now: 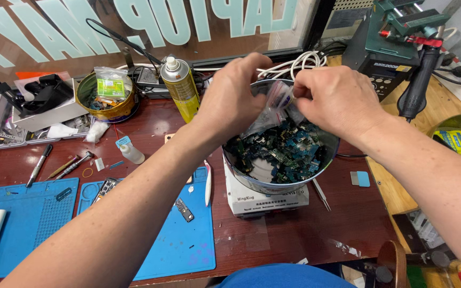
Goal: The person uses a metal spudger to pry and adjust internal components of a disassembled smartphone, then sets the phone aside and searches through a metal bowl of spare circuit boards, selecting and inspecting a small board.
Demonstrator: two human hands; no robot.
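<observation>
**A:** Status on the hands?

**B:** From my remote feed: both are over the round tin (pixel 273 184), the one full of small blue-green circuit boards (pixel 289 152). Left hand (pixel 236 93) is above the tin's rear-left rim, fingers curled onto a small clear plastic bag (pixel 273 109). Right hand (pixel 337 98) is above the rear-right rim, fingertips pinched on the same bag's upper end. So both closed on the bag, neither spread wide.

**A:** Where's the bag relative to the tin?

**B:** Directly over the tin's back half, lifted off the boards, between the two hands. Its long axis runs slanted: high end toward the right hand, low end drooping down-left toward the boards. It lies right of the left hand and left of the right one. Both touch it; I'd judge the right has the finer grip on the top edge. Contents I can't make out.

**A:** Anything around the tin?

**B:** Tin sits on a white box (pixel 265 200). Left of the tin: yellow spray can (pixel 181 88), and further left a smaller gold tin (pixel 105 98). Front-left of it: blue work mat (pixel 177 240). Tweezers (pixel 321 194) lie just at its front-right. Behind-right: a green-black bench unit (pixel 385 48).
</observation>
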